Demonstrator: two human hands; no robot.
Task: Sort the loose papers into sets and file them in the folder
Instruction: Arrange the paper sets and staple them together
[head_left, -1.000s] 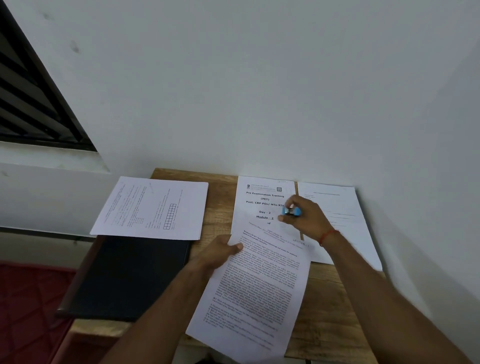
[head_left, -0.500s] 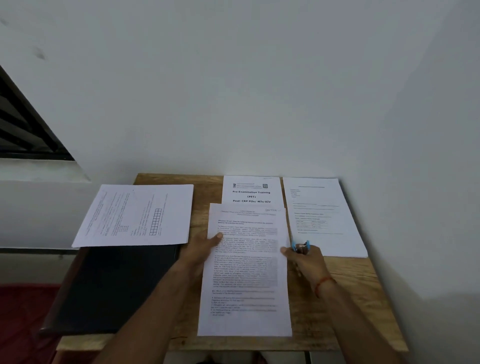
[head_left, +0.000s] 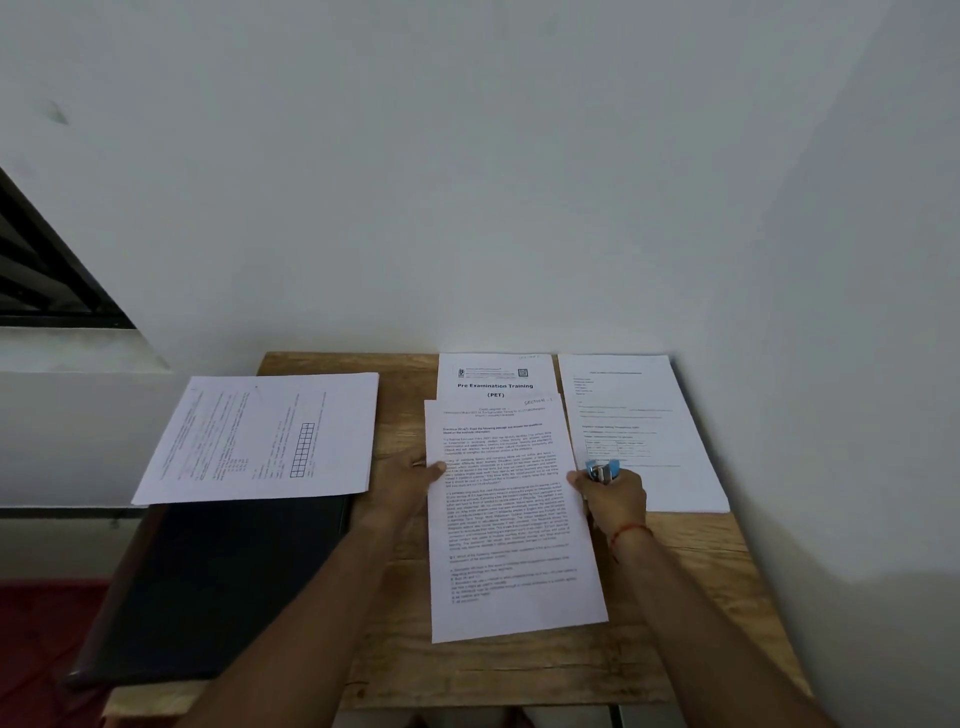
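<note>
A densely printed sheet (head_left: 511, 519) lies upright in the middle of the wooden table (head_left: 519, 670). My left hand (head_left: 410, 480) holds its left edge, thumb on top. My right hand (head_left: 610, 493) touches its right edge while gripping a small blue stapler (head_left: 602, 470). Behind the sheet, a "Pre Examination Training" cover page (head_left: 496, 376) peeks out. A paper stack with a small table (head_left: 639, 431) lies at the right. Another sheet with a grid (head_left: 260, 439) rests partly on the black folder (head_left: 218, 587) at the left.
White walls close in behind and to the right of the table. A dark window (head_left: 47, 265) with a ledge sits at the left. A red surface (head_left: 36, 654) shows below the folder's left side.
The printed sheet went from tilted to upright and square in front of me, covering more of the cover page. My right hand came back from the far papers to the sheet's right edge.
</note>
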